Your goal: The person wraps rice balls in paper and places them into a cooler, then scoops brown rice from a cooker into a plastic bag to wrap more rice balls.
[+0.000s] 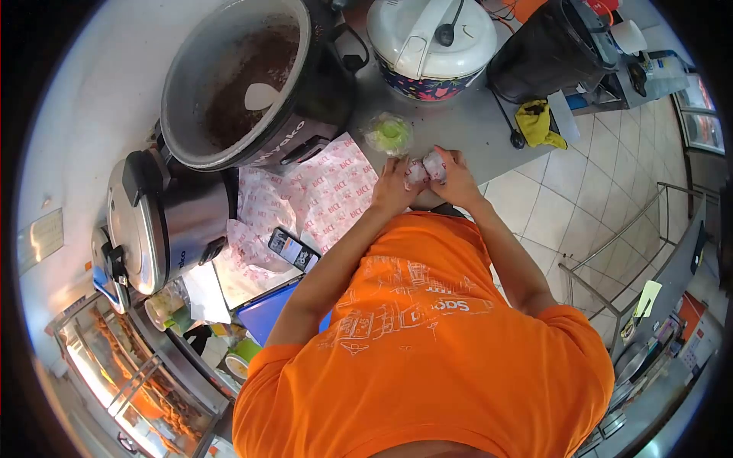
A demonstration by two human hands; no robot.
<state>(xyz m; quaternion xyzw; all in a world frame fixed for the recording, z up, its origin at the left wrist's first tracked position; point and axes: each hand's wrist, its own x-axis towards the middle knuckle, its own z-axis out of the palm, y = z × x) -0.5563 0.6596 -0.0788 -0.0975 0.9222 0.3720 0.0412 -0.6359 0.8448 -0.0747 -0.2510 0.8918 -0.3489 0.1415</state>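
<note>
Close in front of my body, both hands are over the grey counter. My left hand (392, 188) is closed on a small white bundle (415, 175) with reddish print, perhaps paper in clear plastic. Against it sits a second small wrapped bundle (435, 165), gripped by the curled fingers of my right hand (456, 182). What the wrappings contain cannot be made out. Just beyond my left hand lies a plastic bag of pale green vegetable (389, 134). Sheets of white paper with pink print (336, 191) spread out to the left of my hands.
A large open rice cooker (301, 126) holds dark rice and a white paddle (261, 96). Another cooker (172, 217) stands left. Behind are a lidded floral pot (427, 84), a black bin (538, 57) and a yellow glove (540, 124). A phone (294, 249) lies on the paper.
</note>
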